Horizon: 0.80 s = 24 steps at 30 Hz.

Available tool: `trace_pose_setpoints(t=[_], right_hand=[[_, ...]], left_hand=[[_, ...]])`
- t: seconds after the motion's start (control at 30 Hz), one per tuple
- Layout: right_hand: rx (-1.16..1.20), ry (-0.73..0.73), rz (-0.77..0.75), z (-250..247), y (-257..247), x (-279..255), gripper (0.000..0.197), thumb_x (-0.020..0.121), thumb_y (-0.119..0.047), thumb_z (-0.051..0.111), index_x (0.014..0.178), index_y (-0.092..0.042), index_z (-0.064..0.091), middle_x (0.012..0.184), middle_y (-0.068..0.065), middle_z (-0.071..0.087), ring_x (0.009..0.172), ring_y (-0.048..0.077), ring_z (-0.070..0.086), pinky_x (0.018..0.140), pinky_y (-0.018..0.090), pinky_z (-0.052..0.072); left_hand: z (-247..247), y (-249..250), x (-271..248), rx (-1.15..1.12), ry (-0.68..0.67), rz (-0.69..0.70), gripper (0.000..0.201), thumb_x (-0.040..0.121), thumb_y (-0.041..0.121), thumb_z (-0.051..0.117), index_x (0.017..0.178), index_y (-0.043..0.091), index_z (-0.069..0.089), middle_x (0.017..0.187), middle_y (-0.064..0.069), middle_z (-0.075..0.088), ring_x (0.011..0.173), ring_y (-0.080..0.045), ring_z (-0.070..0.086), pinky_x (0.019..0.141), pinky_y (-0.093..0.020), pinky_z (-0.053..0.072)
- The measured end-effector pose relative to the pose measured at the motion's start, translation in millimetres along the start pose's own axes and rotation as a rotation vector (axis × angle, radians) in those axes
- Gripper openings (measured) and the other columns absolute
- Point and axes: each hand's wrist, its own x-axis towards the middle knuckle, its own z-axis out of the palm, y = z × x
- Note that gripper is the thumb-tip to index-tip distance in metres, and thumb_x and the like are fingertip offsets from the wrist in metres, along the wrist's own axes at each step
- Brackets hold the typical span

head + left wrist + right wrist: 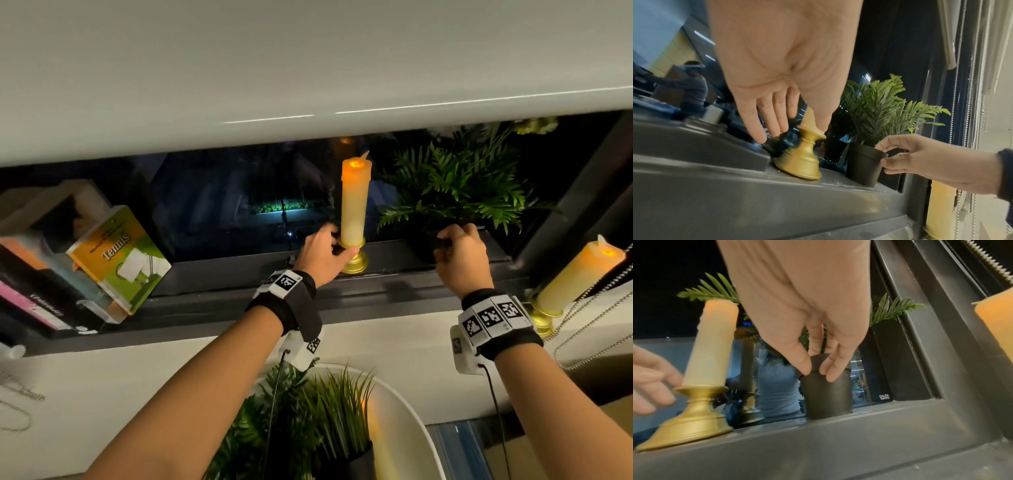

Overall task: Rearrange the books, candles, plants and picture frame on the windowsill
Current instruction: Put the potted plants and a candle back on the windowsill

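A tall lit cream candle (pixel 354 202) in a gold holder (pixel 356 262) stands on the dark windowsill (pixel 376 287) against the glass. My left hand (pixel 325 250) is at its base. In the left wrist view the thumb touches the holder's cup (pixel 809 131) and the straight fingers (pixel 774 123) hang just left of it, apart. To the right stands a fern (pixel 455 181) in a black pot (pixel 826 395). My right hand (pixel 455 253) grips the pot's rim, thumb and fingers (pixel 830 368) curled on it. A leaning "Tennis" book (pixel 116 253) and more books sit far left.
A second lit candle (pixel 579 274) in a gold holder stands at the far right, beside a beaded blind chain (pixel 582 318). The lowered blind (pixel 308 68) hangs just above the candle. Below the sill, another potted plant (pixel 329 407) sits on a white round surface.
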Motion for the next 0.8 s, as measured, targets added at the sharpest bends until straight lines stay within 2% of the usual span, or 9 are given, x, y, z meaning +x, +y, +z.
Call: trace_pose_setpoints(t=[0.1,0.2,0.27,0.33,0.4,0.5,0.6,0.7,0.8], right_hand=[[0.054,0.058,-0.058,-5.3,-5.5,-15.4,0.034,0.079,0.008,0.057,0.112,0.0,0.056,0.123,0.02,0.044,0.096,0.04,0.056,0.086,0.037,0.046],[0.064,0.129,-0.079,-12.2,-13.2,-32.8,0.039,0.077,0.009,0.056,0.115,-0.001,0.054,0.127,0.021,0.042,0.097,0.039,0.055,0.083,0.035,0.044],[0.069,0.102,-0.098,-12.6,-16.5,-47.1,0.039,0.077,0.008,0.057,0.114,-0.003,0.055,0.124,0.02,0.043,0.092,0.036,0.056,0.08,0.033,0.044],[0.069,-0.024,-0.113,-7.0,-17.4,-62.7,0.037,0.078,0.006,0.059,0.113,-0.006,0.055,0.12,0.017,0.045,0.085,0.032,0.058,0.081,0.038,0.051],[0.058,-0.2,-0.145,3.0,-18.8,-83.2,0.034,0.081,0.0,0.064,0.112,-0.009,0.055,0.118,0.013,0.047,0.083,0.028,0.059,0.079,0.042,0.054],[0.026,-0.529,-0.207,18.3,-23.0,-121.2,0.031,0.084,-0.017,0.068,0.113,-0.012,0.056,0.117,0.008,0.05,0.082,0.019,0.059,0.074,0.032,0.052],[-0.008,-0.834,-0.198,34.5,-25.0,-165.2,0.037,0.084,-0.037,0.067,0.113,-0.019,0.054,0.114,0.004,0.051,0.086,0.017,0.059,0.078,0.031,0.052],[-0.037,-0.959,-0.155,47.6,-24.1,-197.2,0.059,0.074,-0.057,0.069,0.116,-0.023,0.047,0.114,0.004,0.05,0.09,0.018,0.057,0.083,0.034,0.051],[-0.115,-1.01,-0.098,57.1,-24.6,-218.0,0.097,0.059,-0.07,0.071,0.135,-0.024,0.031,0.123,0.004,0.045,0.107,0.023,0.054,0.096,0.036,0.047]], left_hand=[[-18.1,-5.9,-15.1,0.061,0.006,0.006,0.054,0.084,0.033,0.07,0.128,0.01,0.049,0.119,-0.009,0.061,0.105,-0.022,0.06,0.09,-0.04,0.052],[-41.1,-15.9,-36.9,0.071,0.026,0.007,0.042,0.086,0.024,0.068,0.123,0.01,0.054,0.114,-0.007,0.062,0.099,-0.018,0.06,0.088,-0.033,0.052],[-55.1,-26.3,-56.8,0.053,0.045,-0.001,0.033,0.086,0.02,0.068,0.117,0.011,0.058,0.109,-0.004,0.063,0.095,-0.016,0.061,0.082,-0.027,0.052],[-65.6,-38.1,-78.6,0.039,0.054,-0.013,0.025,0.086,0.017,0.067,0.11,0.013,0.061,0.106,-0.002,0.065,0.092,-0.015,0.063,0.076,-0.023,0.051],[-72.1,-50.3,-102.3,0.042,0.051,-0.027,0.019,0.086,0.014,0.067,0.105,0.013,0.064,0.102,-0.002,0.067,0.091,-0.015,0.064,0.077,-0.025,0.052],[-75.5,-64.3,-136.7,0.028,0.023,-0.075,0.015,0.086,0.013,0.066,0.101,0.014,0.065,0.098,0.0,0.067,0.089,-0.012,0.064,0.08,-0.025,0.052],[-75.5,-80.2,-170.8,0.027,-0.022,-0.104,0.011,0.087,0.013,0.065,0.098,0.017,0.065,0.098,0.006,0.067,0.088,-0.004,0.062,0.077,-0.019,0.049],[-76.1,-93.3,-196.0,0.067,-0.098,-0.122,0.011,0.089,0.014,0.062,0.098,0.018,0.065,0.099,0.009,0.065,0.091,-0.001,0.061,0.073,-0.015,0.045],[-75.7,-101.7,-209.4,0.094,-0.129,-0.119,0.009,0.088,0.012,0.062,0.095,0.017,0.065,0.099,0.006,0.065,0.088,-0.002,0.061,0.072,-0.016,0.044]])
